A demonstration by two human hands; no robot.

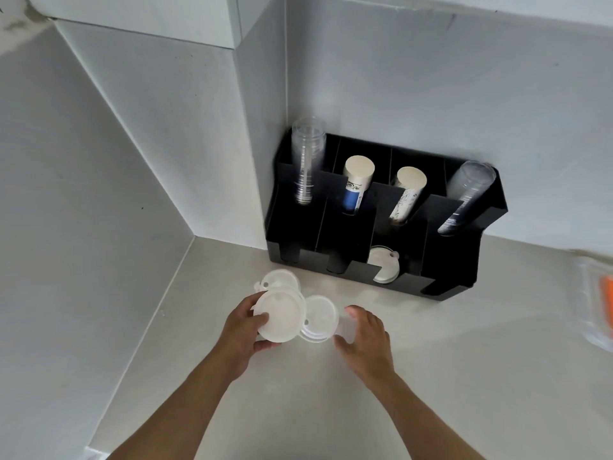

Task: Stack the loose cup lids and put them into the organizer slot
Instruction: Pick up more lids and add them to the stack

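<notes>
My left hand (243,330) grips a white cup lid (280,318), tilted up off the counter. Behind it another white lid (278,280) lies on the counter. To its right a small stack of white lids (321,319) rests flat. My right hand (366,340) hovers just right of that stack with fingers spread and curved toward it, holding nothing. The black organizer (444,273) stands against the wall ahead. White lids (383,263) sit in its third front slot from the left.
The organizer's back slots hold clear plastic cups (306,161), (467,197) and paper cups (356,182), (408,194). Walls close in at the left and behind. A clear packet with something orange (602,303) lies at the counter's right edge.
</notes>
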